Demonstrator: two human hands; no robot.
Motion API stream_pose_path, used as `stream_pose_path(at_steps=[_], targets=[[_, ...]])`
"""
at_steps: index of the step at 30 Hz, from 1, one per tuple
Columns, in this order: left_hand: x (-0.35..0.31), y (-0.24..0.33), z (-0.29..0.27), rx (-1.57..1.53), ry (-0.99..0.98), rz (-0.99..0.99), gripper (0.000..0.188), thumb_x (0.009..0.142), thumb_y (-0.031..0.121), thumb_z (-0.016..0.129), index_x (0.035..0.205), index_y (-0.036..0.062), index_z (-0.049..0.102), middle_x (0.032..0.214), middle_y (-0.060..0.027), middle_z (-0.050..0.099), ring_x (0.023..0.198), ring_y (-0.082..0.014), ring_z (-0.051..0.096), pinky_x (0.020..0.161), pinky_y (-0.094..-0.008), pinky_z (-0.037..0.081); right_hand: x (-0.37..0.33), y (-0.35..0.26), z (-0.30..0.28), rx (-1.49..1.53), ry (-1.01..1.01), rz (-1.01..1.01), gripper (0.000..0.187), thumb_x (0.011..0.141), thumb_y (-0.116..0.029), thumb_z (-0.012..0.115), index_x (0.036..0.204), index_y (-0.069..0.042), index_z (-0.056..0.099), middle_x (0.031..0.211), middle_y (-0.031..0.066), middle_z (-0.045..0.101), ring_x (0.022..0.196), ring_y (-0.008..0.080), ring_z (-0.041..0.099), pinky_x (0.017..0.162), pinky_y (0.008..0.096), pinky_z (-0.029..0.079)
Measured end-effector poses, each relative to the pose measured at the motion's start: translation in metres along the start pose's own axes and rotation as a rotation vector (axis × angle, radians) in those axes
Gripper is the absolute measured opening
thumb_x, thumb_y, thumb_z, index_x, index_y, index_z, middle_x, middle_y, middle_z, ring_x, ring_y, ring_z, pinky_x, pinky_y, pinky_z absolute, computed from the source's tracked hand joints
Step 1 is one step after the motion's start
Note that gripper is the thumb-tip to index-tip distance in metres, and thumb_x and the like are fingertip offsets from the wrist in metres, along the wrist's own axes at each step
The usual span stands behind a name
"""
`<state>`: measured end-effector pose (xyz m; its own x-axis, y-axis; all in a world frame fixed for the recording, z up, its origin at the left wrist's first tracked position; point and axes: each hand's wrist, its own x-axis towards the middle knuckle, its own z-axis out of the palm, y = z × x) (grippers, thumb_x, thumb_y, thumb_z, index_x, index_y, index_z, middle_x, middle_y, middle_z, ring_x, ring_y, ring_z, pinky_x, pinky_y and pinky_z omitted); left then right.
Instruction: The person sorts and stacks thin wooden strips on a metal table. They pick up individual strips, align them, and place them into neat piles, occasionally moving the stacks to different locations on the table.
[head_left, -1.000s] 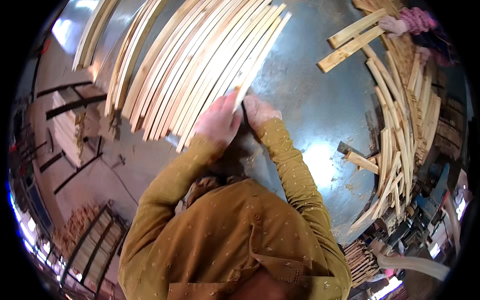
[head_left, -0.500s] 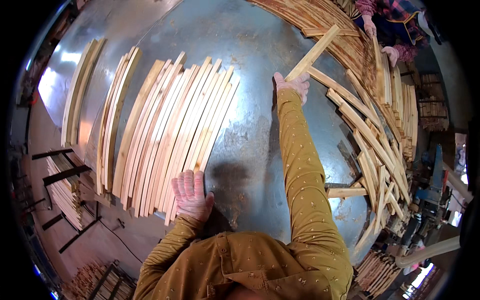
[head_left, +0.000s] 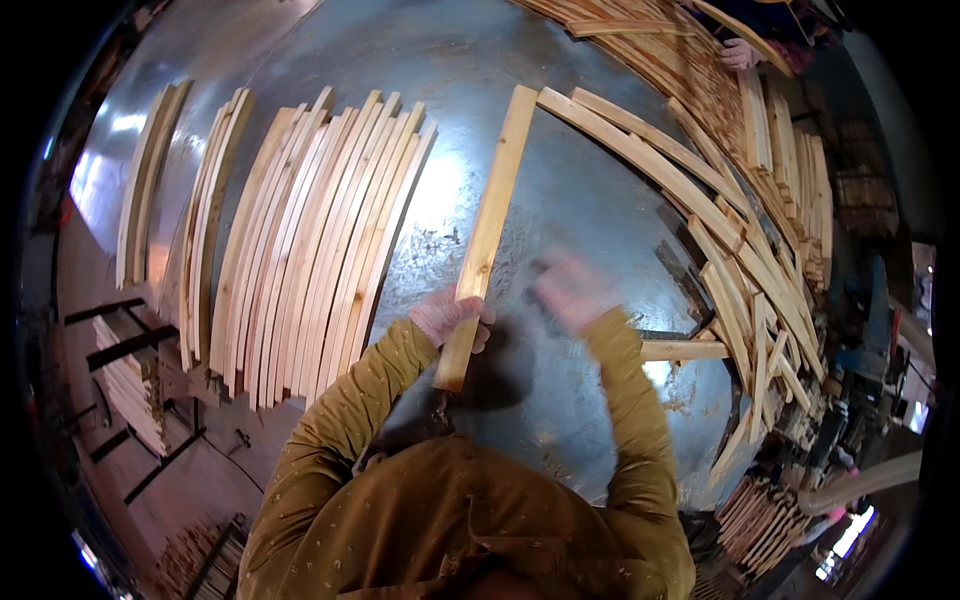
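A pale wooden strip [head_left: 494, 215] slants up and away from me over the metal table [head_left: 440, 255], gripped near its lower end by my left hand [head_left: 455, 318]. Fingers of that hand wrap round the strip. To its right, my right hand [head_left: 575, 290] is blurred by motion and sits apart from the strip; its fingers cannot be made out. Left of the held strip, a row of wooden strips [head_left: 310, 245] lies side by side on the table. On the right, a loose heap of strips [head_left: 740, 250] lies crossed at different angles.
Two smaller groups of strips, a pair [head_left: 152, 190] and a bundle [head_left: 213, 230], lie at the far left. A co-worker's hand [head_left: 740, 55] is at the top right beside stacked strips [head_left: 812, 200]. A black metal rack [head_left: 130, 335] stands below the table's left edge.
A strip has come from the upper right to the middle, now in my left hand, which has left the row. My right hand has let go and drawn back nearer me.
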<state>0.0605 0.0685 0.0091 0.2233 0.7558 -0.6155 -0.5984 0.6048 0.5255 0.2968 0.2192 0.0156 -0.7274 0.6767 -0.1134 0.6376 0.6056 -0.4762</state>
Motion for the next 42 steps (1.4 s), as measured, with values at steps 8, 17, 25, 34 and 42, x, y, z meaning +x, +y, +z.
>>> stream_pose_path(at_steps=[8,17,25,34,42], targets=[[-0.054,-0.054,-0.015,0.438,0.310,0.322,0.040,0.093,0.030,0.063,0.121,0.0025,0.056,0.092,-0.0094,0.067,0.077,-0.0215,0.064,0.070,-0.0345,0.053,0.085,0.196,-0.139,-0.505,-0.085,0.632,0.085,0.084,-0.051,0.066,0.148,-0.007,0.033,0.145,0.0241,0.045,0.130,0.0381,0.048,0.105,0.0464,0.042],[-0.114,-0.087,-0.025,1.576,1.111,0.332,0.060,0.091,0.028,0.059,0.145,0.0145,0.037,0.127,-0.0173,0.057,0.108,-0.0382,0.059,0.087,-0.0475,0.049,0.106,0.031,-0.084,-0.742,-0.412,0.539,0.058,0.087,-0.032,0.062,0.136,-0.011,0.040,0.113,0.0194,0.069,0.105,0.0376,0.067,0.091,0.0462,0.053],[-0.113,-0.072,-0.065,1.914,1.015,0.135,0.077,0.089,0.041,0.057,0.150,0.0050,0.028,0.156,-0.0187,0.030,0.144,-0.0372,0.027,0.117,-0.0591,0.013,0.042,-0.009,-0.096,-0.466,-0.346,0.371,0.055,0.080,-0.031,0.061,0.130,-0.010,0.052,0.113,0.0207,0.067,0.107,0.0402,0.063,0.095,0.0463,0.050],[-0.139,-0.022,0.009,1.330,0.461,0.244,0.082,0.096,0.046,0.049,0.157,0.0069,0.010,0.162,-0.0216,0.012,0.150,-0.0351,0.012,0.123,-0.0444,0.009,-0.037,-0.019,-0.227,0.349,0.323,-0.072,0.057,0.089,-0.006,0.062,0.142,-0.003,0.041,0.130,0.0197,0.053,0.108,0.0262,0.063,0.090,0.0389,0.057],[-0.097,-0.068,0.064,1.096,0.222,0.549,0.099,0.082,0.051,0.070,0.155,0.0090,0.018,0.156,-0.0189,0.027,0.141,-0.0352,0.031,0.117,-0.0382,0.027,-0.010,-0.145,-0.176,0.980,0.496,-0.170,0.072,0.082,-0.016,0.070,0.144,0.003,0.038,0.137,0.0193,0.049,0.119,0.0268,0.055,0.103,0.0420,0.048]])
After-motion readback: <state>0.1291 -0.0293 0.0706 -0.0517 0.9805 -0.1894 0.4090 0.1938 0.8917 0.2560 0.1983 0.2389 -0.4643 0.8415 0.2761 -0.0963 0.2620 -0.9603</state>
